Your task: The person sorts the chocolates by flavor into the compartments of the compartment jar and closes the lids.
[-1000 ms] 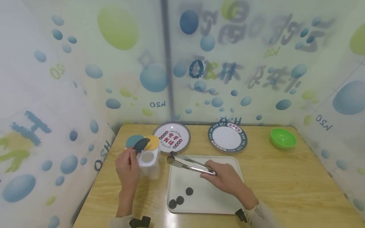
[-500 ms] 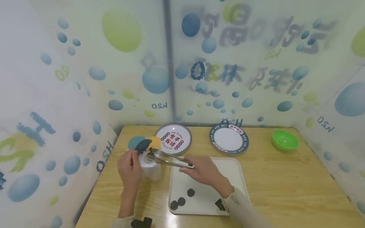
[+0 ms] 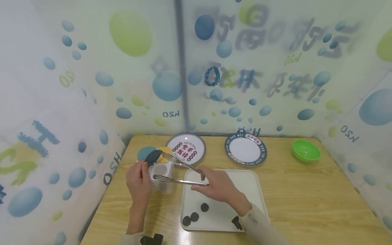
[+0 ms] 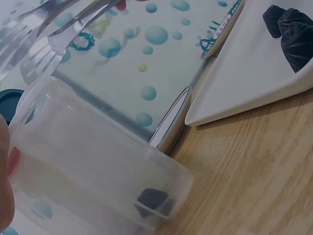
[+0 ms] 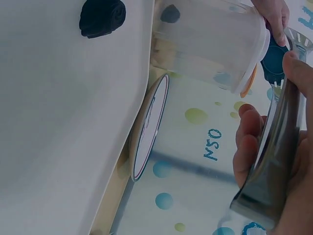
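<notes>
My left hand point(image 3: 139, 183) pinches the raised dark blue lid point(image 3: 153, 157) of a white, translucent multi-compartment container point(image 4: 98, 142), near its round uncovered opening. My right hand point(image 3: 217, 183) grips metal food tongs point(image 3: 180, 182), their slotted ends spread apart around that opening with nothing between them. At the bottom of the container lies a small dark lump point(image 4: 152, 199), also visible through the wall in the right wrist view. Several black ruffled pieces point(image 3: 204, 207) lie toward the near left of the white tray point(image 3: 235, 223). Their kind is unclear.
Behind the container and tray stand a white plate with red lettering point(image 3: 185, 149) and a dark-rimmed plate point(image 3: 246, 149). A green bowl point(image 3: 306, 150) sits at the back right of the wooden table point(image 3: 312, 204). Patterned walls point(image 3: 137, 85) enclose the sides and back.
The tongs moved left from above the tray to the container. Their ends, close together around a dark piece before, are now apart, and the piece is inside. My left hand keeps holding the lid.
</notes>
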The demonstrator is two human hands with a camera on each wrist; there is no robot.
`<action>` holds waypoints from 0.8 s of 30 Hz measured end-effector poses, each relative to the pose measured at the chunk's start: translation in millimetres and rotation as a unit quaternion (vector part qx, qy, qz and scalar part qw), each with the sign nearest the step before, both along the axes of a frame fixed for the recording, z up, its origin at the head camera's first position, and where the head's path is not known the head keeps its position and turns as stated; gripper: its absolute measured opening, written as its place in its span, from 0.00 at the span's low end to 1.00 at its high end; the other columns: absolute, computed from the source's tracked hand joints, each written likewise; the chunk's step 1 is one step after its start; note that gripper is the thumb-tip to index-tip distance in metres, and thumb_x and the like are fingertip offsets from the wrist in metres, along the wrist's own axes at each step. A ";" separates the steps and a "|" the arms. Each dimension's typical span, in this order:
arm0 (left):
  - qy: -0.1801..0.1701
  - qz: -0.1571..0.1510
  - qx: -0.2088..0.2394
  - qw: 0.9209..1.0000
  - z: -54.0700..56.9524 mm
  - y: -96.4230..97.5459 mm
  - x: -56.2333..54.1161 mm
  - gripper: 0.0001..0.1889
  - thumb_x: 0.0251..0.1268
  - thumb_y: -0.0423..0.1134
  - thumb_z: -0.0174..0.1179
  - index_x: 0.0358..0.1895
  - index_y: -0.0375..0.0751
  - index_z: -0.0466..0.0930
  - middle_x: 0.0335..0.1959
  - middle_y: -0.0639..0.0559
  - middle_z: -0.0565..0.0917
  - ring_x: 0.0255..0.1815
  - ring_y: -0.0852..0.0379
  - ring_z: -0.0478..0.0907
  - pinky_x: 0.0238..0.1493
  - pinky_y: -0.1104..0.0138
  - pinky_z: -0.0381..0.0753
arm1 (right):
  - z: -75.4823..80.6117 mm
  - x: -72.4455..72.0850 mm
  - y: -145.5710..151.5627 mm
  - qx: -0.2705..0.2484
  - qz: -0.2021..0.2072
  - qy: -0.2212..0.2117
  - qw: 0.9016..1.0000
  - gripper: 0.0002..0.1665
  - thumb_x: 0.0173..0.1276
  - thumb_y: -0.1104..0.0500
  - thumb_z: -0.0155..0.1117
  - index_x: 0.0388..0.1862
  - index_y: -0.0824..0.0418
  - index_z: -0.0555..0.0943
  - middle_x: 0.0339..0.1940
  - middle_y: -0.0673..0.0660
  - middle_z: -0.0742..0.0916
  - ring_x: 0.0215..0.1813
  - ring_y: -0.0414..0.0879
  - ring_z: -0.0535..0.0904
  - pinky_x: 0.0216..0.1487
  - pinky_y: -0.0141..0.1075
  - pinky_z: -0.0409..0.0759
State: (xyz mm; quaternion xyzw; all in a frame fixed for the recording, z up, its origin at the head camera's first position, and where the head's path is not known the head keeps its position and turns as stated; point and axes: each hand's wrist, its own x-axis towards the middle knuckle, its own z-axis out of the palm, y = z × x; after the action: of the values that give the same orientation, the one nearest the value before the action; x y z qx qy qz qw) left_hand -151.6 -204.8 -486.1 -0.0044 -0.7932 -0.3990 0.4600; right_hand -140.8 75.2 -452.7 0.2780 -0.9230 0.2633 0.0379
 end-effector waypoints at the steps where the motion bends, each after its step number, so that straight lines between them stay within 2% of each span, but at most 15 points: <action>1: -0.002 0.000 0.002 1.000 0.5 0.2 0.6 0.08 0.72 0.32 0.56 0.36 0.30 0.81 0.32 0.38 0.83 0.38 0.45 0.76 0.54 0.60 0.66 | 0.2 1.5 0.8 -0.001 -0.003 0.003 1.000 0.29 0.62 0.34 0.67 0.52 0.50 0.75 0.30 0.40 0.81 0.21 0.31 0.65 0.22 0.27 0.64; 7: 0.005 0.007 0.003 1.000 0.4 0.7 0.4 0.07 0.72 0.30 0.56 0.37 0.28 0.81 0.31 0.37 0.82 0.38 0.43 0.76 0.54 0.60 0.66 | -4.7 7.5 9.9 0.002 -0.020 0.018 1.000 0.29 0.60 0.33 0.68 0.51 0.48 0.75 0.29 0.40 0.81 0.20 0.30 0.63 0.21 0.27 0.61; 13: 0.006 0.005 0.001 1.000 -1.4 1.4 -0.6 0.07 0.71 0.30 0.56 0.36 0.29 0.80 0.30 0.38 0.82 0.37 0.45 0.75 0.53 0.61 0.66 | -12.7 13.8 26.3 -0.013 -0.039 0.005 0.999 0.28 0.60 0.32 0.68 0.48 0.47 0.75 0.23 0.39 0.78 0.18 0.29 0.60 0.19 0.27 0.60; 18: -0.013 -0.001 0.000 1.000 -0.4 1.2 0.0 0.09 0.73 0.33 0.55 0.36 0.30 0.80 0.30 0.38 0.81 0.37 0.47 0.73 0.53 0.60 0.65 | -26.2 20.5 45.0 -0.021 -0.071 -0.014 0.997 0.26 0.58 0.31 0.69 0.42 0.46 0.74 0.19 0.38 0.75 0.16 0.29 0.61 0.18 0.27 0.61; 24: -0.009 0.005 -0.002 1.000 -0.1 1.4 0.0 0.09 0.73 0.33 0.55 0.36 0.30 0.80 0.30 0.38 0.80 0.36 0.47 0.72 0.53 0.59 0.66 | -44.3 29.9 65.6 -0.018 -0.092 -0.034 0.995 0.29 0.57 0.32 0.70 0.47 0.48 0.77 0.20 0.38 0.76 0.16 0.30 0.62 0.19 0.27 0.63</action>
State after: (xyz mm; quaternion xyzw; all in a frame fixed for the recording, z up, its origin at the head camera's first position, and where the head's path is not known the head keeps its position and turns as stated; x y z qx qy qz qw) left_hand -151.6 -203.4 -486.2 0.0021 -0.7984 -0.3950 0.4544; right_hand -110.9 140.9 -497.0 0.1818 -0.9405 0.2848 0.0356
